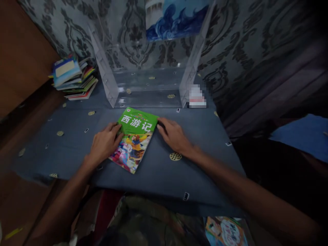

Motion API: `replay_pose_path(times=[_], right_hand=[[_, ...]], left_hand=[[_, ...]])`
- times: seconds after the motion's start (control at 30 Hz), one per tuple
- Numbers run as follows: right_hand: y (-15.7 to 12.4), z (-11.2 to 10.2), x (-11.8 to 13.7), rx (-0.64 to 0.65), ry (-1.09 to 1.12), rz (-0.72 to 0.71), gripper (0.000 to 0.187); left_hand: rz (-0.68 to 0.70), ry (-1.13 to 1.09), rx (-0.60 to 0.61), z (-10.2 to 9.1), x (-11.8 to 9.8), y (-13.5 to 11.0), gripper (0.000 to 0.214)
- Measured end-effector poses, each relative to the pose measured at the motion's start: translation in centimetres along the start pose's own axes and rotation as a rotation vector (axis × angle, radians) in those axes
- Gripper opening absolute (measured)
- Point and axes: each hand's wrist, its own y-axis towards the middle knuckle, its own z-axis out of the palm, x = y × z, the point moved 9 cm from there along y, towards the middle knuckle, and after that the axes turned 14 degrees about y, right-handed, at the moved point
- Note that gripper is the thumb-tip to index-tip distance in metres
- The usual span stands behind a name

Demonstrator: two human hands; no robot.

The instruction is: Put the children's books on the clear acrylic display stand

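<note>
Rests left hand (104,141) on the left edge of a green-topped picture book (134,136), fingers bent, thumb over the cover; cannot tell whether gripping. Touches the book's far right corner with right hand (174,135), fingers loosely curved; cannot confirm a grip there either. Shows the book face up, askew between both hands on patterned blue tablecloth (205,136). Includes, just beyond, a transparent stand (109,87); farther left, a stack of books (68,77); at far right, a pixelated item (196,97); at near right, below the cloth's edge, another book (227,232).
</note>
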Motion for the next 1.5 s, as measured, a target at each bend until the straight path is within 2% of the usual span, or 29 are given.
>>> replay_pose_path(times=[0.1, 0.2, 0.3, 0.37, 0.43, 0.5, 0.73, 0.93, 1.07, 1.27, 1.5], right_hand=[[1.6, 0.5, -1.3, 0.033, 0.019, -0.007, 0.033], [2.8, 1.0, -2.5, 0.062, 0.020, 0.016, 0.034], [3.1, 1.2, -2.8, 0.063, 0.014, 0.016, 0.035], [2.9, 1.4, -2.7, 0.071, 0.000, 0.015, 0.036], [2.6, 1.6, -2.5, 0.093, -0.021, 0.015, 0.038], [2.4, 1.8, -2.2, 0.112, -0.034, 0.014, 0.039], [1.4, 2.0, -0.5, 0.122, -0.080, -0.008, 0.037], [0.5, 2.7, 1.9, 0.131, -0.047, -0.111, 0.033], [-0.2, 3.3, 2.9, 0.154, -0.008, -0.154, 0.034], [-1.3, 3.8, 4.0, 0.186, 0.018, -0.157, 0.036], [-2.8, 3.9, 5.3, 0.258, 0.082, -0.125, 0.048]], left_hand=[[-0.010, 0.079, 0.038, -0.7, -0.8, -1.0, 0.042], [0.047, 0.118, -0.028, -1.5, -2.0, -2.0, 0.039], [0.288, -0.028, -0.168, -2.2, -5.1, -3.7, 0.040], [0.460, -0.148, -0.212, -2.3, -7.4, -5.2, 0.048], [0.533, -0.188, -0.224, -2.2, -8.8, -6.3, 0.054], [0.521, -0.179, -0.243, -2.2, -9.4, -6.8, 0.051], [0.498, -0.185, -0.346, -2.8, -9.7, -7.3, 0.035], [0.468, -0.207, -0.294, -2.6, -9.5, -7.2, 0.032], [0.478, -0.211, -0.321, -3.0, -9.7, -7.3, 0.033], [0.494, -0.205, -0.367, -3.6, -9.8, -7.5, 0.030], [0.500, -0.193, -0.412, -3.6, -9.9, -7.8, 0.028]])
